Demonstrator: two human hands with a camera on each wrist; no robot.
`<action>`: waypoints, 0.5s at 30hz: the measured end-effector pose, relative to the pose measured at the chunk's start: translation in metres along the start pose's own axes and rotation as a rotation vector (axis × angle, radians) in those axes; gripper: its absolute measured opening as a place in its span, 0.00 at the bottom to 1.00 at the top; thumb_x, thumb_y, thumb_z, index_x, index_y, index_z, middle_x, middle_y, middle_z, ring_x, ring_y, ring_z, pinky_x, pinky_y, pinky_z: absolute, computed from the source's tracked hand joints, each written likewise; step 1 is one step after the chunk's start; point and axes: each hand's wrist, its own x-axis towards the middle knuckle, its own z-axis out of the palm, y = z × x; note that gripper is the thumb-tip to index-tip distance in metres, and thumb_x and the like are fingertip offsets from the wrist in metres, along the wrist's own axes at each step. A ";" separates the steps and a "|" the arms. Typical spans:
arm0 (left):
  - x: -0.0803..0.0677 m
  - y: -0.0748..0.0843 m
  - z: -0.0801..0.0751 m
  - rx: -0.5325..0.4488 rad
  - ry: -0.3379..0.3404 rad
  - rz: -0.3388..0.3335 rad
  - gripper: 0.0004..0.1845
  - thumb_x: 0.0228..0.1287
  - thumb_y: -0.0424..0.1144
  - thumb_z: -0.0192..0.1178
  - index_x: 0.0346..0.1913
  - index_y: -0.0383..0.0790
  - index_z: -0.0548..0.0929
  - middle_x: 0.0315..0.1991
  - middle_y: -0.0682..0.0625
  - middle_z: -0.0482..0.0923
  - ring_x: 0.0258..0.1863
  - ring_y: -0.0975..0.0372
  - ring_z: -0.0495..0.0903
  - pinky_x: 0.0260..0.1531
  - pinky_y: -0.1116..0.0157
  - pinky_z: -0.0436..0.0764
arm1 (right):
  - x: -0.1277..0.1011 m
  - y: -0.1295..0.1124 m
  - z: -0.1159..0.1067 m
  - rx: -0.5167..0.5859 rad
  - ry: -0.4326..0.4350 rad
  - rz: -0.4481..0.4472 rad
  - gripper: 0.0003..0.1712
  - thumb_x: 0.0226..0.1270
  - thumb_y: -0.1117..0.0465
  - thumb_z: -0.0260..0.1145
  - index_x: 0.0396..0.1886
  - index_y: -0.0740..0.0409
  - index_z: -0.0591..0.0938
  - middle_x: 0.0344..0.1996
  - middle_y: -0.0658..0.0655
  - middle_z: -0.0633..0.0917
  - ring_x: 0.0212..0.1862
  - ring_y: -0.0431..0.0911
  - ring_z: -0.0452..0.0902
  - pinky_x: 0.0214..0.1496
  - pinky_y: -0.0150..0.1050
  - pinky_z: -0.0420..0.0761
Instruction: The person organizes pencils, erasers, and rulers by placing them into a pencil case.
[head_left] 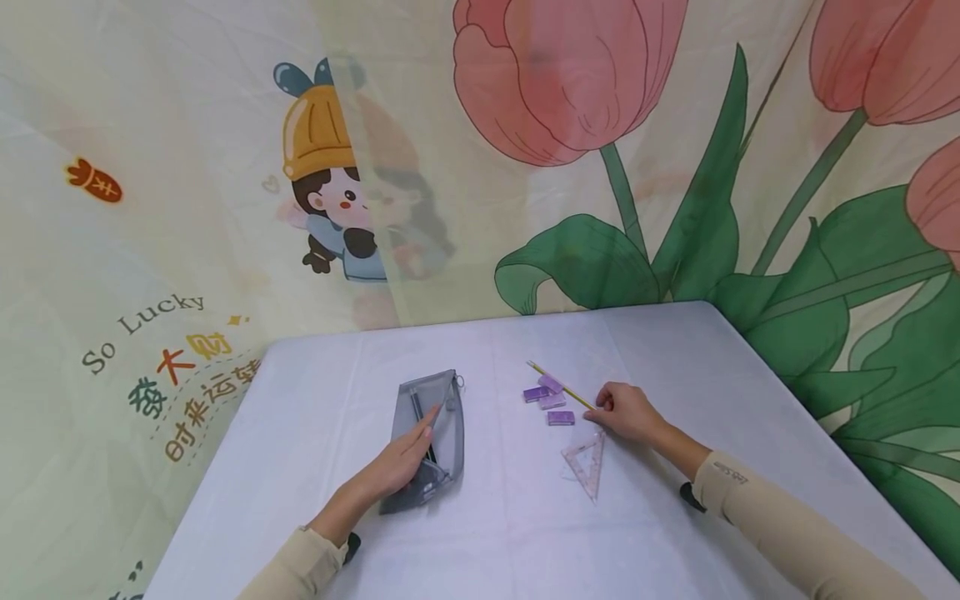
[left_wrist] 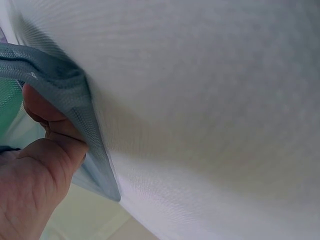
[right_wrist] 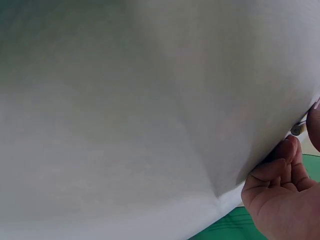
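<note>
A grey mesh pencil case (head_left: 406, 498) lies at the left of the table, with dark slim items (head_left: 417, 407) showing inside it. My left hand (head_left: 397, 463) is on it; in the left wrist view, its curled fingers grip behind the case's edge (left_wrist: 89, 120). At the right, my right hand (head_left: 628, 412) pinches the near end of a yellow pencil (head_left: 572, 394), whose tip points away to the left. The pencil's round end (right_wrist: 298, 130) shows between thumb and fingers in the right wrist view. Several purple erasers (head_left: 560, 418) lie beside the pencil.
A clear triangular ruler (head_left: 597, 465) lies just in front of my right hand. Everything stands on a table with a white cloth (head_left: 502, 542). Behind it hangs a printed curtain (head_left: 420, 308) with tulips and a cartoon figure, close to the table's back edge.
</note>
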 end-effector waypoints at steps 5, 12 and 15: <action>0.000 0.000 -0.001 -0.009 -0.007 -0.011 0.26 0.82 0.51 0.31 0.79 0.63 0.49 0.78 0.40 0.51 0.63 0.38 0.71 0.40 0.47 0.82 | 0.000 -0.002 -0.001 -0.012 -0.014 0.008 0.14 0.60 0.54 0.75 0.33 0.58 0.81 0.25 0.53 0.77 0.31 0.44 0.70 0.31 0.33 0.71; 0.001 -0.001 -0.001 0.003 -0.001 0.004 0.27 0.82 0.51 0.31 0.79 0.62 0.48 0.78 0.42 0.50 0.71 0.35 0.60 0.62 0.36 0.68 | 0.003 -0.004 -0.002 -0.021 -0.022 0.011 0.12 0.62 0.56 0.73 0.29 0.57 0.81 0.24 0.53 0.78 0.31 0.44 0.70 0.32 0.34 0.71; 0.002 -0.002 -0.001 0.003 -0.004 0.008 0.27 0.82 0.51 0.31 0.79 0.61 0.48 0.78 0.42 0.50 0.72 0.35 0.58 0.63 0.35 0.66 | 0.004 -0.005 -0.002 -0.036 -0.048 0.023 0.11 0.64 0.56 0.72 0.29 0.57 0.81 0.25 0.53 0.78 0.31 0.44 0.71 0.32 0.35 0.72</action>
